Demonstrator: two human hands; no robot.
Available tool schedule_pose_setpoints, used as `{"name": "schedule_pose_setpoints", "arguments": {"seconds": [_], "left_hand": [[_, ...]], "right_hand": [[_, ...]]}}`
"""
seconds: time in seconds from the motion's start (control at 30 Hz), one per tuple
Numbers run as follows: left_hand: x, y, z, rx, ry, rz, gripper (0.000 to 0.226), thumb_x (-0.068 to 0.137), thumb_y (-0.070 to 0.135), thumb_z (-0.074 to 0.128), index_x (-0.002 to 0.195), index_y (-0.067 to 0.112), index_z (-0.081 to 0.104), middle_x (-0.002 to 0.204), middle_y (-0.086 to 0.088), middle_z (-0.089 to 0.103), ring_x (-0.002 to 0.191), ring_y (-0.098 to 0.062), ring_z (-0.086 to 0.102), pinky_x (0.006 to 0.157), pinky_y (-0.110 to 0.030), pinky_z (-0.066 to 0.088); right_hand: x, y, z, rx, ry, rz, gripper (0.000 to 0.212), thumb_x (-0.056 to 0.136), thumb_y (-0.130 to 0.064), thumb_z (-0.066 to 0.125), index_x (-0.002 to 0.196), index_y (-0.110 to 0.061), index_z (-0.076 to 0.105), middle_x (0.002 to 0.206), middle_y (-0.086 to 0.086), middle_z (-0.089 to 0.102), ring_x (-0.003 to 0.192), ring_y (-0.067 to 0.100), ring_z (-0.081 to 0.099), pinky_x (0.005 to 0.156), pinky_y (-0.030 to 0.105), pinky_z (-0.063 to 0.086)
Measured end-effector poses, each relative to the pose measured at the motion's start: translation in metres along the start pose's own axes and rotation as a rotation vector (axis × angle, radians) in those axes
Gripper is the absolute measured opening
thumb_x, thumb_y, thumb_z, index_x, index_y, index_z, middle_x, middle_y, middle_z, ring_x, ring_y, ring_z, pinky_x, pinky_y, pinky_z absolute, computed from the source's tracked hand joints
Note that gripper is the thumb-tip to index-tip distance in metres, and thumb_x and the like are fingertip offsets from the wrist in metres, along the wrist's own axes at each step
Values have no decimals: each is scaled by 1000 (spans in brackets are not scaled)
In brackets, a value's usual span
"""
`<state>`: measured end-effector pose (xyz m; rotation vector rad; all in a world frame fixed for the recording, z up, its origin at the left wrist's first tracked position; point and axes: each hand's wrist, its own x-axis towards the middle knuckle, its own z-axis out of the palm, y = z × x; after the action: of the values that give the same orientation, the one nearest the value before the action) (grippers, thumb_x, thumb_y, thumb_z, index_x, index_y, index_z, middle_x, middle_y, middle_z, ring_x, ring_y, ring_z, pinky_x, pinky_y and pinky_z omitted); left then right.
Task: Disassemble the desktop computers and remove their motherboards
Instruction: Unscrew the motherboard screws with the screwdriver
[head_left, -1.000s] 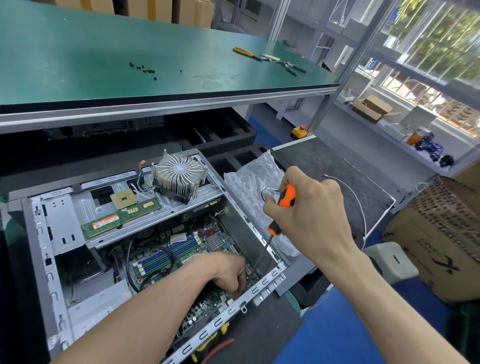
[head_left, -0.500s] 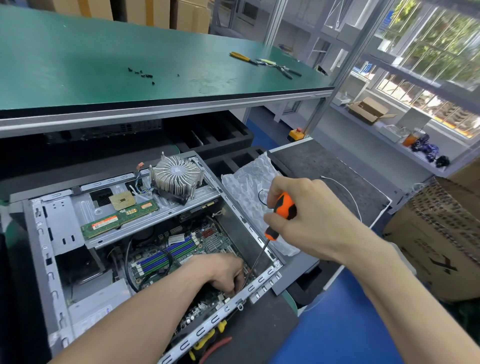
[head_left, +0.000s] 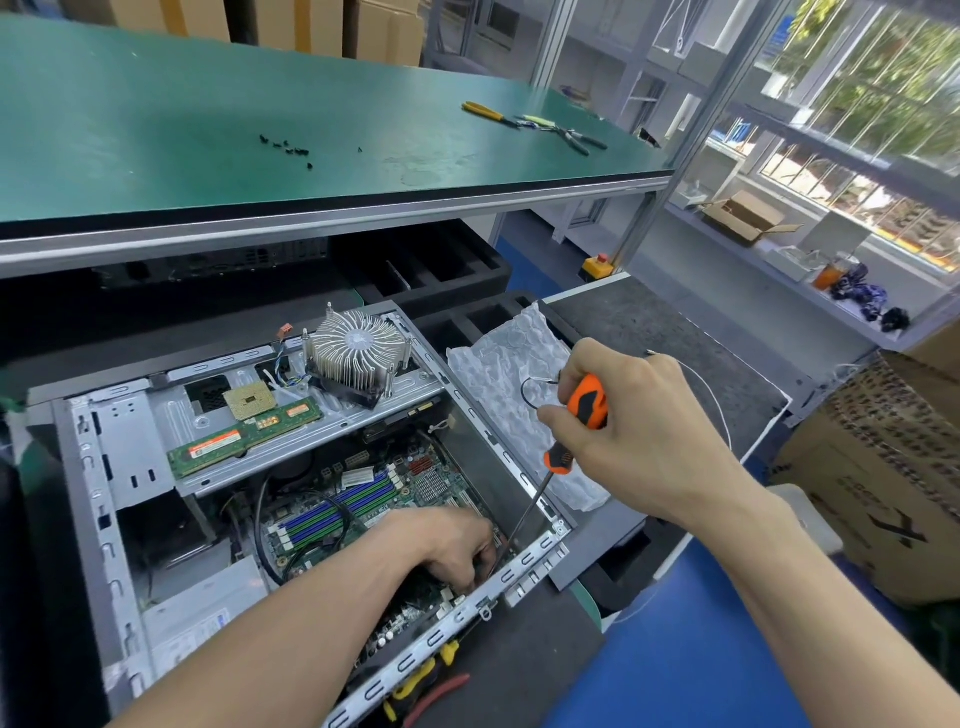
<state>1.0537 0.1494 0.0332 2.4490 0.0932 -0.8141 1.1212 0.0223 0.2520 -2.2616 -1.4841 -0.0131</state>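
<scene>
1. Right hand (head_left: 631, 436), right of centre, grips the orange screwdriver (head_left: 587, 402); since a second ago the handle has tilted and dropped a touch, so it looks mid-turn.
2. Left hand (head_left: 452, 545) stays down inside the computer case (head_left: 98, 467), fingers curled at the shaft tip; whether it pinches a screw, I can't tell.
3. Motherboard (head_left: 358, 499), lower centre, still sits inside, so screws are probably still coming out.

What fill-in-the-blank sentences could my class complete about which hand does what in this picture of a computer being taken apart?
1. The right hand grips the orange and black ____.
2. The left hand reaches down inside the open ____, onto the motherboard.
3. The round finned heatsink lies on the metal bracket beside a long green ____ stick.
4. A cluster of small black ____ lies on the green bench top.

Missing words: screwdriver; computer case; memory; screws
</scene>
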Motion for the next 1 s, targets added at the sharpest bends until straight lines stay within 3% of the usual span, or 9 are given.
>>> {"name": "schedule_pose_setpoints", "arguments": {"seconds": [0.2,0.33,0.43,0.53,0.6,0.67,0.77,0.87,1.0], "left_hand": [[-1,-3,-1,-23,31,6,26,78,3,67,65,23,58,37,19,51,33,12,46,27,-8,26],[-2,-4,-1,-7,64,40,11,83,8,74,81,18,69,59,17,53,48,2,52,31,-6,27],[-1,-4,0,3,86,61,17,85,16,75,78,26,63,66,16,53,57,1,47,37,-10,30],[2,-6,3,-25,87,47,7,85,19,76,90,19,72,80,8,65,60,3,46,44,-13,33],[5,-7,4,-48,78,35,17,85,19,77,102,17,74,98,2,71,65,3,47,52,-15,34],[6,-8,5,-55,73,33,19,85,19,77,104,18,74,94,6,69,66,4,46,52,-16,34],[9,-9,6,-57,65,24,17,84,18,78,100,19,75,78,16,59,65,5,47,50,-16,33],[12,-13,8,-72,63,19,16,82,20,79,98,21,75,79,17,63,65,5,48,52,-16,35],[15,-17,9,-121,44,-6,17,82,17,79,97,23,77,103,9,72,71,4,52,59,-15,35]], "right_hand": [[-2,2,1,78,3,-12,25,88,-24,76,80,-20,53,48,-4,49,50,3,54,49,12,39],[0,3,-1,54,-29,-31,24,87,-25,76,80,-20,53,49,-2,50,53,10,48,52,16,39],[2,1,-1,54,-34,-36,23,88,-27,74,82,-21,53,52,-2,56,54,15,49,50,22,42],[2,-1,0,56,-66,-32,22,89,-30,72,83,-22,52,58,2,65,54,19,54,55,38,48],[3,-1,-1,64,-67,-41,23,89,-30,72,82,-23,52,56,0,64,53,18,54,52,30,47],[4,-2,0,29,-57,-38,26,89,-35,73,81,-23,52,55,-2,58,53,17,49,49,22,41],[5,-5,2,-101,-81,32,35,86,-53,69,83,-25,49,65,1,57,58,11,44,62,28,45],[7,-9,-2,-149,-131,57,43,81,-63,68,80,-25,49,65,1,54,61,13,44,58,32,42],[9,-13,-15,-207,-228,41,33,84,-47,72,70,-25,52,57,-8,47,55,6,42,49,22,27]]}}
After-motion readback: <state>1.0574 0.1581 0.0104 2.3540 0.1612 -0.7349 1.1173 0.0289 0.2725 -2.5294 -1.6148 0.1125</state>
